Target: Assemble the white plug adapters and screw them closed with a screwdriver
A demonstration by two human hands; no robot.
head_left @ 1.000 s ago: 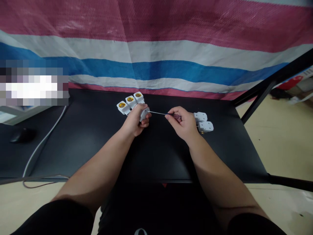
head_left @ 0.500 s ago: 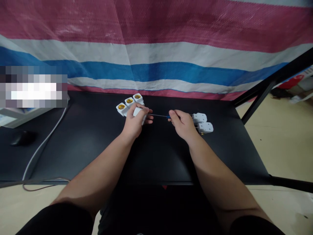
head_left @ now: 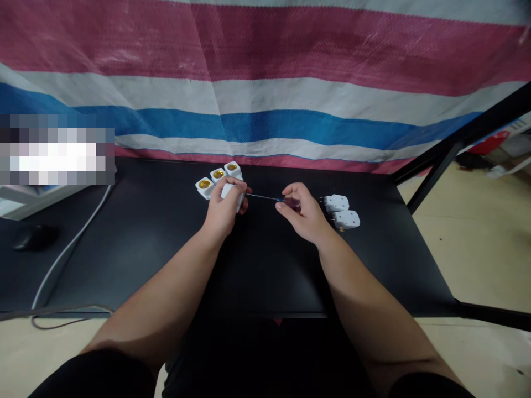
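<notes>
Okay, on the left of my feed a black computer mouse (head_left: 35, 237) sits on the black counter (head_left: 265, 276), with a white cable (head_left: 70, 260) curving past it toward the near edge. Moving right, three white lamp sockets (head_left: 218, 176) with brass centres stand in a tight row near the far edge, each touching the next. My operator's left hand (head_left: 224, 211) is just in front of them, fingers closed around a white socket housing (head_left: 229, 191) and holding it up off the counter. From that housing a thin metal shaft runs right to a screwdriver (head_left: 267, 197), whose dark red handle is pinched in the right hand (head_left: 301, 213) between thumb and fingers. The tip sits at the housing, but I can't tell whether it is touching. Just beside that hand, further right, two white plug pieces (head_left: 341, 211) with metal prongs lie together on the counter. Behind everything hangs a woven pink, white and blue striped tarp (head_left: 265, 88), and a black metal table frame (head_left: 431, 177) crosses the right side above the beige floor (head_left: 477, 260).
</notes>
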